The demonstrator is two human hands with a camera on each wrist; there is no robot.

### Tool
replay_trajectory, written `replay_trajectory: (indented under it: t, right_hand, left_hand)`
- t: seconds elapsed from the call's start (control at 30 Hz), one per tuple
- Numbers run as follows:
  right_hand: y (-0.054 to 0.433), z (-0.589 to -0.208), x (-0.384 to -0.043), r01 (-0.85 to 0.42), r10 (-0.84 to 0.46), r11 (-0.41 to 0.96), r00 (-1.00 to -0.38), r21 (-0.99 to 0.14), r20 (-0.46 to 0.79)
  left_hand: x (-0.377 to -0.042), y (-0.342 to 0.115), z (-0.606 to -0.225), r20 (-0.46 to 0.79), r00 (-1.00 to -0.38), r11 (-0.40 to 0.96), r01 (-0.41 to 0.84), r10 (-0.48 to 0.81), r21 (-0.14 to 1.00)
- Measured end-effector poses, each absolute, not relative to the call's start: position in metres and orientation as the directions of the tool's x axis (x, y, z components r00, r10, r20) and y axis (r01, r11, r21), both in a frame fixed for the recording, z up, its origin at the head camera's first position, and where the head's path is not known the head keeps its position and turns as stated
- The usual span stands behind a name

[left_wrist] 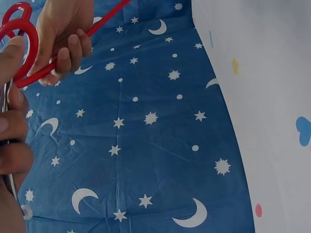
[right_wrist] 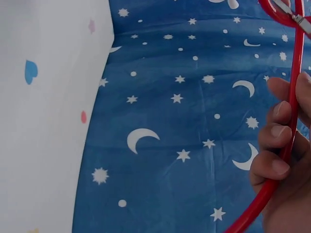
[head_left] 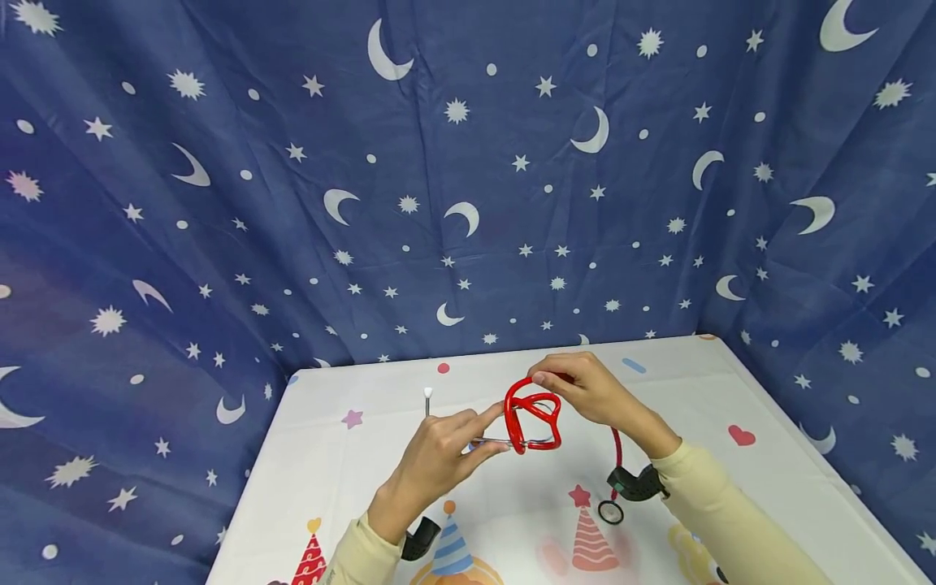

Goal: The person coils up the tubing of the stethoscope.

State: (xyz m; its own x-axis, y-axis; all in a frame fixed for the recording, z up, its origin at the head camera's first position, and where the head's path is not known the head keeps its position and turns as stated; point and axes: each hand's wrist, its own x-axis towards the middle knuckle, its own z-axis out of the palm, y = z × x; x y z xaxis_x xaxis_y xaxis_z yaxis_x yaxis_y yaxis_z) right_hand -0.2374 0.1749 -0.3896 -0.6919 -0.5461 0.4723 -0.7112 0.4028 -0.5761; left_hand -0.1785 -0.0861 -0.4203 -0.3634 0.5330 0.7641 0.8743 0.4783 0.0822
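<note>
A stethoscope with red tubing is held up above the table, its tubing looped between both hands. My left hand grips its metal ear tubes, and one white ear tip sticks up behind the knuckles. In the left wrist view, the left hand's fingers curl round the metal. My right hand holds the red tubing at the upper right of the loop. Its fingers wrap the red tube in the right wrist view. Below the right forearm, the tubing hangs down to the round chest piece.
The table has a white cloth printed with party hats, stars and a heart. A dark blue curtain with moons and stars stands behind and at both sides. Black wrist devices sit on both wrists.
</note>
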Motion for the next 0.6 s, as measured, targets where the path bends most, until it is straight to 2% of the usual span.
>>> replay_trajectory:
  t: [0.27,0.6]
  right_hand:
    - [0.175,-0.399,-0.231,-0.714,-0.515,0.417,-0.695,-0.562,0.502]
    - [0.174,-0.408,-0.224,-0.699,-0.504,0.431,-0.711,-0.571,0.490]
  left_hand:
    - [-0.179,-0.090,-0.423,0.759,-0.440,0.523,0.838,0.481,0.154]
    - [-0.181,-0.093,-0.424,0.768,-0.440,0.506,0.844,0.465,0.178]
